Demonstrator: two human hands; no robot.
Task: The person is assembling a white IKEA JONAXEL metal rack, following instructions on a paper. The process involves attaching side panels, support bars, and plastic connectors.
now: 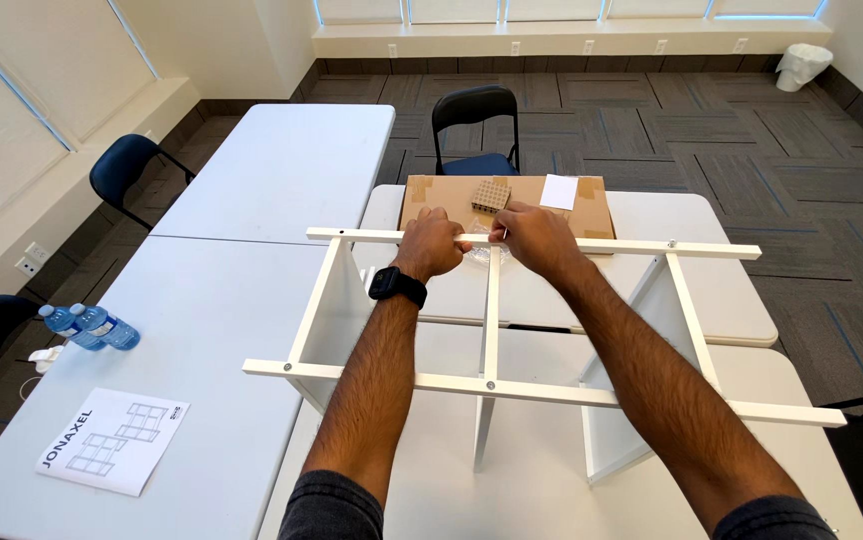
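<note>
While both hands, left hand (432, 243) and right hand (537, 237), grip the white frame's (492, 385) far rail, fingers wrapped, tables lie open around.

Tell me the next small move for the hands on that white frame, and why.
Probably steady the far rail with the left hand while the right hand works the joint. Both hands sit on that rail of the white frame, right where the middle upright meets it.
</note>
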